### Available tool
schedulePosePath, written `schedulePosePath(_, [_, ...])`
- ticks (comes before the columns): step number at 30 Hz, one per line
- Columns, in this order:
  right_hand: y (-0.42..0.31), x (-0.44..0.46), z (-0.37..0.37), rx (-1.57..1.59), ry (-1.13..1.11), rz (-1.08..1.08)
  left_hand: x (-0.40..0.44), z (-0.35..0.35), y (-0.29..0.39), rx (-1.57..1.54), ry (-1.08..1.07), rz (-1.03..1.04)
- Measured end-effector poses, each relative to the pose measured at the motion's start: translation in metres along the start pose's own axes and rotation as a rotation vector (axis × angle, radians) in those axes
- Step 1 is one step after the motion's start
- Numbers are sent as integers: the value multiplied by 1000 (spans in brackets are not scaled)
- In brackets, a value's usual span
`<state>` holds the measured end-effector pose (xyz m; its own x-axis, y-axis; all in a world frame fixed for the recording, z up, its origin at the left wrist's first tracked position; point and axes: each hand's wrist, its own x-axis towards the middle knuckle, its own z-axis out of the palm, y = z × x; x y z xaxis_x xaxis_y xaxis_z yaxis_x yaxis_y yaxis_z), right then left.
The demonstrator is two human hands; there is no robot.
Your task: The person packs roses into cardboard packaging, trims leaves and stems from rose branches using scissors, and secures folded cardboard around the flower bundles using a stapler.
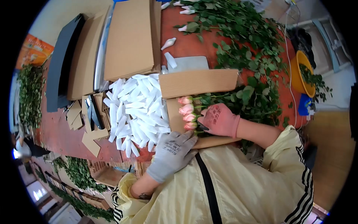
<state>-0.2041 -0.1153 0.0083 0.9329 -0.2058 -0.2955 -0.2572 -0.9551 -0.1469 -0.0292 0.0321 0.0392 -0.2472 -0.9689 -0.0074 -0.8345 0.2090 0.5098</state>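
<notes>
My left hand (173, 153), in a grey work glove, lies with its fingers stretched out at the near edge of a cardboard sheet (173, 114). Its fingertips are close to the lowest of several pink roses (186, 109), which lie in a column on that sheet. My right hand (220, 119), in a pink glove, is closed just right of the blooms, around a rose at its stem; the grip itself is partly hidden. A corrugated cardboard strip (199, 83) stands above the roses, and leafy stems (250, 95) run out to the right.
A heap of white mesh sleeves (138, 108) lies left of the roses. Behind it are stacked cardboard sheets (130, 37). A black-handled tool (94, 112) rests on cardboard scraps. More roses in white sleeves (186, 11) lie at the back. A yellow basket (302, 74) stands right.
</notes>
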Motion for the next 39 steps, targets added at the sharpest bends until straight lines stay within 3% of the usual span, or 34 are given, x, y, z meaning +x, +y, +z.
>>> schedulePosePath(14, [-7,8,9,1,120,-102,4,4,8,23,-95,-48])
schedulePosePath(16, [-8,7,9,25,110,-75,6,4,12,96,-59,-55])
schedulePosePath(20, [-3,2,-10,129,-18,-39,9,6,14,71,-186,-113])
schedulePosePath(23, [0,0,-11,-3,129,100,8,6,15,77,-165,-130])
schedulePosePath(27, [1,7,-2,-12,108,134,10,8,11,95,-126,-117])
schedulePosePath(39, [6,12,13,-58,178,26,15,7,6,45,-217,-140])
